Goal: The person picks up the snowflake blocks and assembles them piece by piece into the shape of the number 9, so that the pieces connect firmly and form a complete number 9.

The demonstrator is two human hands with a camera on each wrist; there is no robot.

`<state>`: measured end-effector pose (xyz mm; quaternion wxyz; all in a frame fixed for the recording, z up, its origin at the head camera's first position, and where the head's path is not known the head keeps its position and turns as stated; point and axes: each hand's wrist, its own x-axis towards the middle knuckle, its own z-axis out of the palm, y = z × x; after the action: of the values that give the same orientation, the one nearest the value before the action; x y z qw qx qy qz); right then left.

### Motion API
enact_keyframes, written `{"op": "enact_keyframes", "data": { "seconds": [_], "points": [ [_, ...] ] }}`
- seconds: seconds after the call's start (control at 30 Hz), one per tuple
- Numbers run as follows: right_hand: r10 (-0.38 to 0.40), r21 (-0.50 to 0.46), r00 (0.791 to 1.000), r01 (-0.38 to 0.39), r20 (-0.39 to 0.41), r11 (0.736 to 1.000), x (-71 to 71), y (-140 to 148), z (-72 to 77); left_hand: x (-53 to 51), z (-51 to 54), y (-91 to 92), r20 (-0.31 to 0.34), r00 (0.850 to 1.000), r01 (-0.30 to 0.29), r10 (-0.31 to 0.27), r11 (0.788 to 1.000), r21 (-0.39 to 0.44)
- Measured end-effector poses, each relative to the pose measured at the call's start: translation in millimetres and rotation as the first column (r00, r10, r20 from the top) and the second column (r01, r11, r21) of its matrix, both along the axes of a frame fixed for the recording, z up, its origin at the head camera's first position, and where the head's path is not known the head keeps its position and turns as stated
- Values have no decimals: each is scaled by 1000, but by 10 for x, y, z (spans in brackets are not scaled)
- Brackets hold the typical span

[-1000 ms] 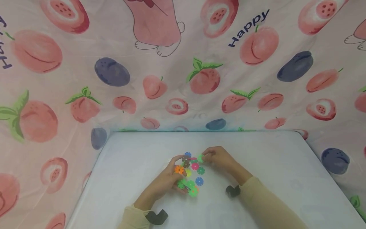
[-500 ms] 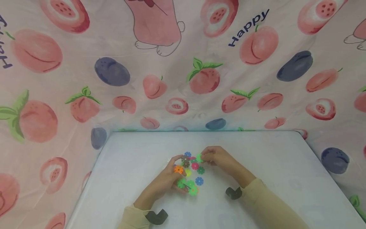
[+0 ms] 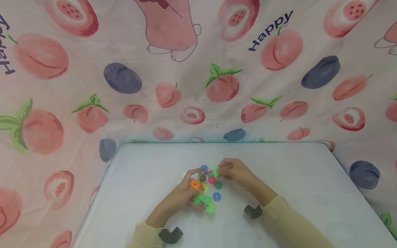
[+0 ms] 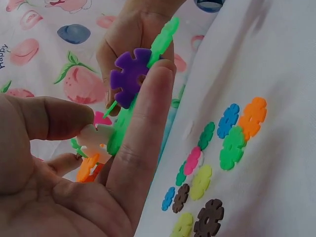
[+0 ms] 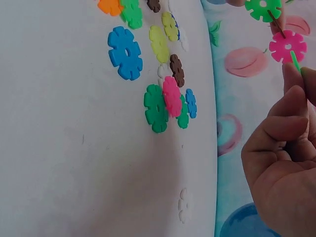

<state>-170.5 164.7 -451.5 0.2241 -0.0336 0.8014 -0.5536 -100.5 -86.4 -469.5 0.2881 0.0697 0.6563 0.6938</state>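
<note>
Pinching a bright-green notched plastic disc (image 5: 296, 60), the right hand (image 3: 236, 171) meets a multicoloured linked cluster (image 4: 120, 131) — the left hand (image 3: 182, 191) grips it. Several joined, many loose discs (image 5: 118, 47) remain.

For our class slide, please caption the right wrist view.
Right hand pinching a green disc, more notched discs on the table.

Left hand (image 3: 182, 191) holding orange disc (image 3: 195, 184), right fingers (image 3: 226, 171) pinching green disc (image 3: 215, 170), white table (image 3: 145, 172)
</note>
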Motion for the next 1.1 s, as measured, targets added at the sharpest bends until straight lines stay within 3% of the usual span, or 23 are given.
{"op": "enact_keyframes", "data": {
  "seconds": [0.23, 0.7, 1.1],
  "points": [
    [21, 6, 997, -21, -69, 1000, 15, 3, 0, 8, 37, -8, -23, 1000, 0, -1, 999, -39],
    [37, -40, 996, -41, -82, 998, 50, 13, -20, 31, 96, -28, -52, 998, 39, -43, 997, -71],
    [57, -70, 992, -65, -109, 995, 68, 35, -60, 30, 77, -28, -61, 996, 62, -65, 996, -62]
  ]
}}
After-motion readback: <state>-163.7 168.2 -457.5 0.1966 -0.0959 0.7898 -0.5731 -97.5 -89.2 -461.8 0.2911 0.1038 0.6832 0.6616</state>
